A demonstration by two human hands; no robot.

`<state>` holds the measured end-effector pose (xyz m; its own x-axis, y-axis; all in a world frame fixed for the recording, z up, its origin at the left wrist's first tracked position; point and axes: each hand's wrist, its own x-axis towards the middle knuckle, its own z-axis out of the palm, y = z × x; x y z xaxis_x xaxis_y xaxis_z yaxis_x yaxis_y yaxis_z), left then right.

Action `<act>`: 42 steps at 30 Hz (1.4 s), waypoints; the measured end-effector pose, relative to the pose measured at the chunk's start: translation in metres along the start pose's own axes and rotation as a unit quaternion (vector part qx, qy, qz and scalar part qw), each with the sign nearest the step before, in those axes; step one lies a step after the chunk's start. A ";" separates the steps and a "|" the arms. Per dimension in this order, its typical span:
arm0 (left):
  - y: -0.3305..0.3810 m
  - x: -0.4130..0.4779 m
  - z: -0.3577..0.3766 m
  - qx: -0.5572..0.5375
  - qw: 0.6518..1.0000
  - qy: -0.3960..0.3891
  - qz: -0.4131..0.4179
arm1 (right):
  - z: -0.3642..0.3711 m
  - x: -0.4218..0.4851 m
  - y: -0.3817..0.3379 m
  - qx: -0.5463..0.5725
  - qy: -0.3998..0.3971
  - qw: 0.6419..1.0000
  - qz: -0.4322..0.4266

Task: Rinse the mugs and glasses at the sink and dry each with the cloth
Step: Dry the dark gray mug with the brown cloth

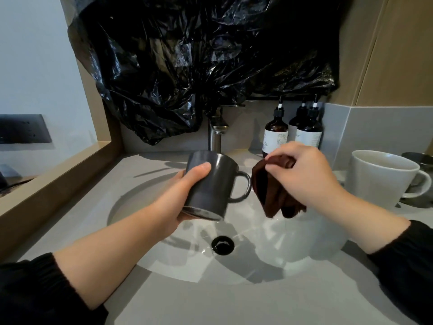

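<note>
**Dark mug held over the sink, cloth beside its handle**

2 black sleeves, the left sleeve [35, 289] and the right sleeve [410, 266], are pushed back from bare forearms that reach over the grey counter [210, 301].

The left hand [178, 195] grips the dark mug [215, 181] round its body. The thumb [199, 171] lies flat along the near wall. The other fingers curl round the far side and are hidden.

The mug hangs in the air above the sink [293, 242], ahead of the drain [222, 245] and below the tap [216, 134]. Its long axis tilts away from the camera: the base faces down and back toward the person, and the mouth points up toward the tap. Its handle sticks out to the right.

The right hand [302, 174] pinches a bunched brown cloth [269, 193] between thumb and curled fingers, and the cloth's loose folds hang below the hand over the bowl. The cloth is just beside the mug's handle; whether they touch cannot be told.

A white mug [379, 179] stands upright on the counter to the right. 3 pump bottles [275, 132] stand behind the right hand, and a black plastic bag [199, 55] covers the wall above the tap.
</note>
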<state>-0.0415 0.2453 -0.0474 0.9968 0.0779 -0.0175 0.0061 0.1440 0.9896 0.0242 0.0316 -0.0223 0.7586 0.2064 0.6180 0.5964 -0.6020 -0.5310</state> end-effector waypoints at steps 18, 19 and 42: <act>-0.006 -0.001 -0.003 0.153 0.961 -0.187 -0.135 | 0.003 -0.015 -0.021 0.173 -0.371 0.910 0.065; -0.004 0.000 -0.004 0.141 0.963 -0.172 -0.154 | 0.006 -0.016 -0.021 0.190 -0.360 0.909 0.086; -0.017 -0.002 0.027 -0.037 0.992 0.039 -0.115 | 0.051 -0.025 -0.030 0.341 -0.024 0.898 0.278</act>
<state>-0.0411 0.2156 -0.0606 0.9608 0.1104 -0.2545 0.2229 0.2385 0.9452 0.0011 0.0837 -0.0516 0.9893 0.0624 0.1316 0.1327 -0.0137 -0.9911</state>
